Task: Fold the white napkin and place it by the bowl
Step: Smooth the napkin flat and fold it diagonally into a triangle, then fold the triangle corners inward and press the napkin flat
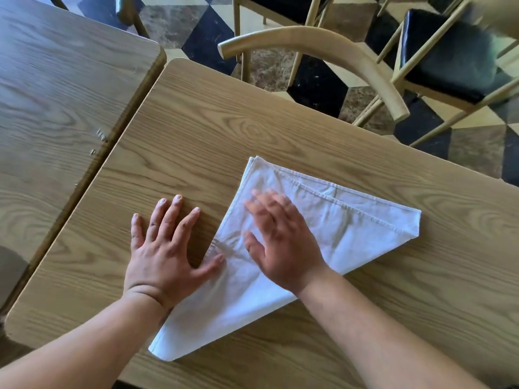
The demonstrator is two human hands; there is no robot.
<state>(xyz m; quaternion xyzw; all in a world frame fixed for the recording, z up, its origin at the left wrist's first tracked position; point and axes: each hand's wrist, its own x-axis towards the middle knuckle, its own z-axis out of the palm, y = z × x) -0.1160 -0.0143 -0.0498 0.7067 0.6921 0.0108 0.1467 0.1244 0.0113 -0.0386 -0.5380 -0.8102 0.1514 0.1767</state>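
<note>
The white napkin [345, 228] lies flat on the wooden table [196, 141], folded into a triangle with its hemmed edges toward the far right. My right hand [280, 242] rests palm down on the cloth, fingers spread and slightly blurred. To its left my left hand [165, 248] lies flat on the bare wood, only its thumb touching the napkin's left edge. No bowl is in view.
A second wooden table [56, 94] abuts on the left with a narrow gap between. A curved wooden chair back [323, 43] stands past the far edge, and black-cushioned chairs [449, 51] stand behind it on a checkered floor.
</note>
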